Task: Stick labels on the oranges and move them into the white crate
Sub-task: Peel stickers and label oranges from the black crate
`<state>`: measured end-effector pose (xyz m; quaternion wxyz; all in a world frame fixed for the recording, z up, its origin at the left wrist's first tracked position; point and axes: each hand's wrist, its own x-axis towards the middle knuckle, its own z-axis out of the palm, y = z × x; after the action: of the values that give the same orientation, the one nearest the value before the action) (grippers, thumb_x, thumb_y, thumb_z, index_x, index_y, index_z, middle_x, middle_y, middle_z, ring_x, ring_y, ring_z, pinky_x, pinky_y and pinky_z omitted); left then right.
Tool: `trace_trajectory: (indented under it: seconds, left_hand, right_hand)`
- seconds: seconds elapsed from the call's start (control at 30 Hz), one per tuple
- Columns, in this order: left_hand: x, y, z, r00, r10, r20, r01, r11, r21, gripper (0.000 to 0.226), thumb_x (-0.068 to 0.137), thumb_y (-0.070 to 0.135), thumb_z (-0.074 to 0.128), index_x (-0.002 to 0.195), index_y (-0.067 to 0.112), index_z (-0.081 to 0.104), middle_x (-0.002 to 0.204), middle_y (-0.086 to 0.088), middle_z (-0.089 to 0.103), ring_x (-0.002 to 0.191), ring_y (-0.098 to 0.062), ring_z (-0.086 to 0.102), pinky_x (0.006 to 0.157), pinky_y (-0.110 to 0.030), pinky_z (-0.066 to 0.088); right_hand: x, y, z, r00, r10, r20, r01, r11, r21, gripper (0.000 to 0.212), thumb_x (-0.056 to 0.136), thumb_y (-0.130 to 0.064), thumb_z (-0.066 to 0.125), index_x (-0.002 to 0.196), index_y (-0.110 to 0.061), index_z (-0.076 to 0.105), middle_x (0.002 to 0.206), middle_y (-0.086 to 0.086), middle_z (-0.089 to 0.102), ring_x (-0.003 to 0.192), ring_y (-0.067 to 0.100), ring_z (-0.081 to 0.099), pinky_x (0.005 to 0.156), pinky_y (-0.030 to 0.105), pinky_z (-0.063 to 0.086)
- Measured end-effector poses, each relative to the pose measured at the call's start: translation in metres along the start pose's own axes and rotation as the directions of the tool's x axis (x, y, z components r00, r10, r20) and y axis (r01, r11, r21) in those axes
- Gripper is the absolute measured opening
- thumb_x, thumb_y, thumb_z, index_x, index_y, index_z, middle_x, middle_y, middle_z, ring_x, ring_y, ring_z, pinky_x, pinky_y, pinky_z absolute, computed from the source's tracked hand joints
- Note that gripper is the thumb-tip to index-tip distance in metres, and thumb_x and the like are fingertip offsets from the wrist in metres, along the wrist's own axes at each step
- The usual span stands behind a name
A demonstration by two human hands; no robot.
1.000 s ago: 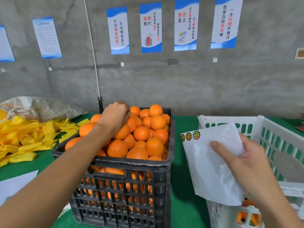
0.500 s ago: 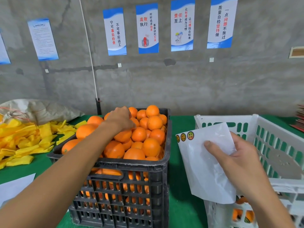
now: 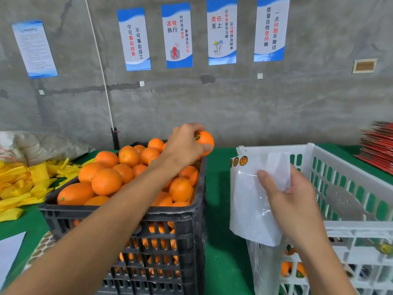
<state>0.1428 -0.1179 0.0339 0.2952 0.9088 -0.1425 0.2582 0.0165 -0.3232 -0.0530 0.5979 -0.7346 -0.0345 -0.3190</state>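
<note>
Your left hand (image 3: 184,143) grips a labelled round orange (image 3: 204,141) above the heaped black plastic crate (image 3: 170,216); your right hand (image 3: 291,201) pinches the white label sheet (image 3: 251,201). The white slatted crate (image 3: 350,226) holds few, so most remains.

A bare grey concrete wall (image 3: 276,107) rose behind the green-covered worktop (image 3: 221,188), hung with a row of blue-and-white posters (image 3: 222,30); a thin white cord (image 3: 100,64) ran down it.

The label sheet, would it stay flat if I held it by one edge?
Probably not: the label sheet already curls in the right hand, so it looks thin and floppy. Its glossy face may be slippery.
</note>
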Motion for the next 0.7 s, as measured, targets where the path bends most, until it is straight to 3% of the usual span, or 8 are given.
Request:
trace_trajectory:
  seconds: [0.1, 0.2, 0.23, 0.33, 0.4, 0.53, 0.63, 0.7]
  left_hand:
    - [-0.002, 0.044, 0.043, 0.997, -0.02, 0.081, 0.032, 0.988, -0.15, 0.056, 0.071, 0.04, 0.087, 0.121, 0.02, 0.07, 0.117, -0.004, 0.072, 0.112, -0.024, 0.064, 0.099, -0.038, 0.052]
    - [-0.006, 0.074, 0.083, 0.99, -0.038, 0.135, 0.078, 0.949, -0.307, 0.024, 0.07, 0.039, 0.086, 0.079, 0.03, 0.066, 0.089, 0.0, 0.067, 0.083, -0.018, 0.058, 0.089, -0.04, 0.055]
    - [-0.006, 0.079, 0.093, 0.986, -0.031, 0.163, 0.089, 0.928, -0.362, 0.024, 0.071, 0.038, 0.085, 0.071, 0.03, 0.063, 0.081, 0.0, 0.064, 0.076, -0.015, 0.053, 0.083, -0.039, 0.056]
    - [-0.008, 0.084, 0.113, 0.956, -0.032, 0.292, 0.177, 0.856, -0.485, 0.02, 0.076, 0.04, 0.084, 0.072, 0.025, 0.072, 0.075, 0.003, 0.07, 0.068, -0.012, 0.055, 0.075, -0.028, 0.055]
    - [-0.006, 0.081, 0.114, 0.945, -0.053, 0.323, 0.218, 0.837, -0.502, 0.023, 0.085, 0.038, 0.079, 0.076, 0.018, 0.08, 0.075, 0.004, 0.075, 0.064, -0.009, 0.06, 0.07, -0.024, 0.054]
    - [-0.008, 0.074, 0.091, 0.936, -0.057, 0.346, 0.26, 0.774, -0.578, 0.029, 0.102, 0.034, 0.059, 0.084, 0.02, 0.077, 0.086, 0.006, 0.075, 0.073, -0.015, 0.067, 0.074, -0.033, 0.059]
    - [-0.025, 0.057, 0.061, 0.945, 0.211, 0.249, -0.023, 0.804, -0.594, 0.018, 0.102, 0.031, 0.059, 0.098, 0.029, 0.077, 0.098, 0.014, 0.077, 0.096, -0.009, 0.073, 0.083, -0.023, 0.057]
    - [-0.041, 0.043, 0.045, 0.902, 0.371, 0.22, -0.168, 0.773, -0.612, 0.016, 0.098, 0.028, 0.068, 0.11, 0.027, 0.078, 0.11, 0.015, 0.076, 0.108, -0.005, 0.07, 0.096, -0.025, 0.055]
  right_hand:
    - [0.0, 0.002, 0.0, 0.999, -0.041, -0.03, 0.038, 0.995, -0.094, 0.014, 0.106, -0.025, 0.05, 0.113, -0.026, 0.063, 0.099, -0.01, 0.072, 0.093, 0.01, 0.069, 0.082, 0.039, 0.055]
    - [0.002, 0.003, -0.001, 0.995, -0.084, -0.061, 0.071, 0.979, -0.192, 0.012, 0.107, -0.021, 0.047, 0.106, -0.021, 0.059, 0.087, -0.011, 0.063, 0.086, 0.014, 0.063, 0.072, 0.032, 0.045]
    - [0.003, 0.004, -0.002, 0.994, -0.085, -0.066, 0.069, 0.974, -0.215, 0.013, 0.107, -0.02, 0.046, 0.106, -0.02, 0.059, 0.086, -0.011, 0.061, 0.085, 0.015, 0.061, 0.07, 0.031, 0.042]
    - [0.005, 0.006, -0.004, 0.994, -0.06, -0.09, 0.039, 0.975, -0.22, 0.019, 0.108, -0.019, 0.044, 0.118, -0.016, 0.059, 0.093, -0.009, 0.061, 0.09, 0.015, 0.061, 0.072, 0.031, 0.041]
    - [0.004, 0.006, -0.005, 0.994, -0.044, -0.1, 0.025, 0.984, -0.176, 0.017, 0.108, -0.021, 0.044, 0.113, -0.02, 0.06, 0.094, -0.009, 0.063, 0.091, 0.013, 0.062, 0.073, 0.032, 0.045]
    - [0.003, 0.003, -0.004, 0.991, 0.024, -0.133, -0.031, 0.998, -0.049, 0.019, 0.109, -0.023, 0.045, 0.099, -0.023, 0.062, 0.085, -0.008, 0.067, 0.08, 0.004, 0.063, 0.074, 0.035, 0.05]
    - [0.001, -0.001, -0.005, 0.986, 0.105, -0.128, -0.096, 0.992, 0.077, 0.02, 0.108, -0.022, 0.048, 0.095, -0.023, 0.063, 0.086, -0.016, 0.071, 0.078, 0.003, 0.067, 0.071, 0.035, 0.054]
    - [-0.001, -0.006, -0.006, 0.983, 0.15, -0.101, -0.133, 0.978, 0.158, 0.018, 0.105, -0.021, 0.053, 0.093, -0.023, 0.066, 0.081, -0.015, 0.074, 0.072, 0.004, 0.07, 0.062, 0.032, 0.055]
